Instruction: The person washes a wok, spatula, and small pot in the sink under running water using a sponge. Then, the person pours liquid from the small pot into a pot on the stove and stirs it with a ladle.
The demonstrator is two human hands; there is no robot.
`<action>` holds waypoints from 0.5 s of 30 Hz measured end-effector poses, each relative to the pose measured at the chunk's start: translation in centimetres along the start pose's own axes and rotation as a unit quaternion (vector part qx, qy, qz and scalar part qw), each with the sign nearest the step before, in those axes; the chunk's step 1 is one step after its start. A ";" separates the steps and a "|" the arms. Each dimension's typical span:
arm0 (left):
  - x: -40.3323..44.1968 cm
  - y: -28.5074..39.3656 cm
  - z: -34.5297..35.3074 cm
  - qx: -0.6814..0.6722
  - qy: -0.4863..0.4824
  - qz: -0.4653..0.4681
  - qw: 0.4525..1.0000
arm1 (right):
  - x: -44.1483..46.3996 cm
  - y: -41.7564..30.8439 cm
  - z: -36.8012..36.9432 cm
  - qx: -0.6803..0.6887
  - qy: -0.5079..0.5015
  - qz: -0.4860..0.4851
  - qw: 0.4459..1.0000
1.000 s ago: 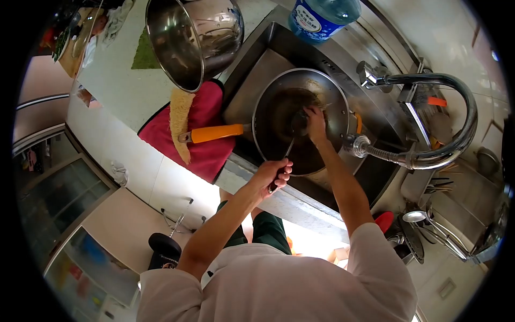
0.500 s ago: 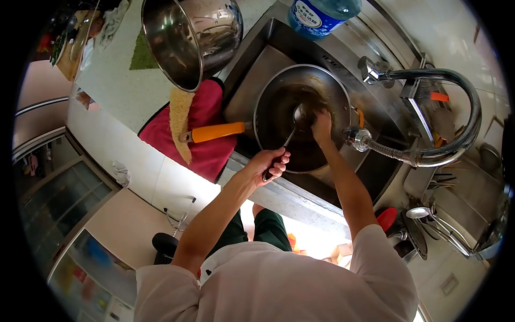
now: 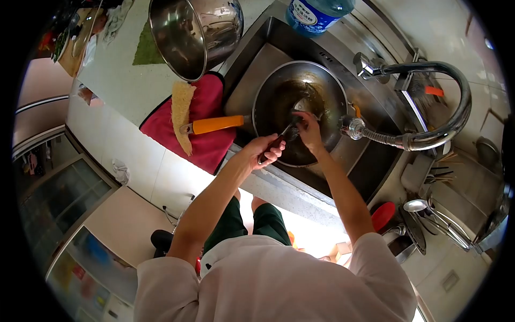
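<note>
My left hand (image 3: 264, 150) is closed around the dark handle of a metal ladle (image 3: 301, 105), whose head is over the wok. My right hand (image 3: 309, 132) has its fingers closed about the ladle's shaft near the handle; whether a small scrubber is also in them I cannot make out. Under both hands, the wok (image 3: 261, 102) sits in the steel sink (image 3: 244, 88) with murky brownish liquid at its bottom. Its orange handle (image 3: 217, 124) sticks out leftward over the sink's edge.
A chrome faucet (image 3: 456, 88) arches at the right, its spout end beside the wok's rim. Left of the sink are a red cloth (image 3: 206, 147), a loofah (image 3: 182, 107) and a tilted steel pot (image 3: 220, 32). A blue-labelled bottle (image 3: 316, 15) stands behind. Utensils (image 3: 445, 225) lie right.
My right hand has come up from the wok's right inside to the ladle's shaft, nearer my left hand. The ladle stays in my left hand. The view has shifted slightly.
</note>
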State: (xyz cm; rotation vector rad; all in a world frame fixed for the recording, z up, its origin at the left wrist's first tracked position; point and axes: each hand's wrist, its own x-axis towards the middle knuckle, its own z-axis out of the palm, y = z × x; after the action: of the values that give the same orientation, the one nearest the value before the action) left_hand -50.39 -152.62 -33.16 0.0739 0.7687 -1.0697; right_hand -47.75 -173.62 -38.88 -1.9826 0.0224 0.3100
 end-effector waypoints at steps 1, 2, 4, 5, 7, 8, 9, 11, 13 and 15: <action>0.1 0.0 0.0 -0.002 0.008 0.000 1.000 | -1.0 -1.5 0.3 0.011 -0.008 -0.021 1.000; 0.2 0.1 0.0 -0.003 0.017 0.001 1.000 | -1.7 -3.0 0.6 0.023 -0.016 -0.043 0.999; -0.2 -0.2 0.8 0.103 0.082 0.038 0.991 | -3.5 -6.3 0.6 0.030 -0.044 -0.027 0.998; -0.4 -0.5 1.3 0.154 0.115 0.055 0.980 | -4.0 -7.1 0.4 0.033 -0.058 -0.018 0.998; -2.2 -1.6 3.6 0.392 0.162 0.076 0.902 | -3.8 -4.2 -1.1 -0.073 0.028 0.006 0.997; -2.8 -1.9 4.3 0.504 0.182 0.087 0.840 | -3.1 -2.3 -1.9 -0.124 0.072 0.016 0.990; -3.1 -2.1 4.2 0.710 0.187 0.167 0.658 | -2.4 -0.6 -2.5 -0.188 0.103 -0.003 0.977; -2.7 -3.3 2.2 0.795 0.208 0.324 0.468 | -1.5 2.5 -2.6 -0.304 0.140 -0.041 0.941; -3.0 -3.6 2.0 0.826 0.219 0.365 0.370 | -1.2 4.7 -1.4 -0.397 0.139 -0.079 0.904; -4.1 -3.2 3.0 0.840 0.228 0.308 0.385 | -1.3 5.5 -0.6 -0.336 0.115 -0.070 0.932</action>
State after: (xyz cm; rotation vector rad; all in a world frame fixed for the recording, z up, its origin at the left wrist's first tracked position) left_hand -52.36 -152.35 -27.50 2.3335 -0.2860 -0.6233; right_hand -49.77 -176.61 -43.25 -2.6777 -0.0873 -0.0242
